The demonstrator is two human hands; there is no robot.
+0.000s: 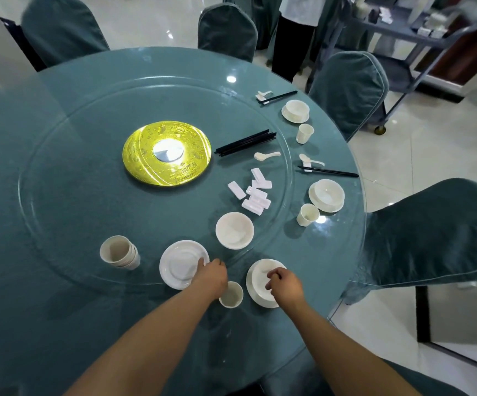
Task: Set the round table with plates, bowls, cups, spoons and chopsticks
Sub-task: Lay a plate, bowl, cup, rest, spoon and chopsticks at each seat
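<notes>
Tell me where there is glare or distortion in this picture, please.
Head view: the gold centre disc is overexposed; ceiling lights make bright spots on the glass tabletop; the wide lens bends the table edge and the chairs; the cart at top right is blurred.

Bright overhead light glared off the glass worktop [60, 124] and gold disc [145, 158], shadows stayed soft, and the wide-angle edges bent and blurred.

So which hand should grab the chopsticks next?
Probably the right hand. The chopsticks lie far off toward the right of the turntable, on its side, and it only rests on the bowl. The left hand is at the plates.
</notes>
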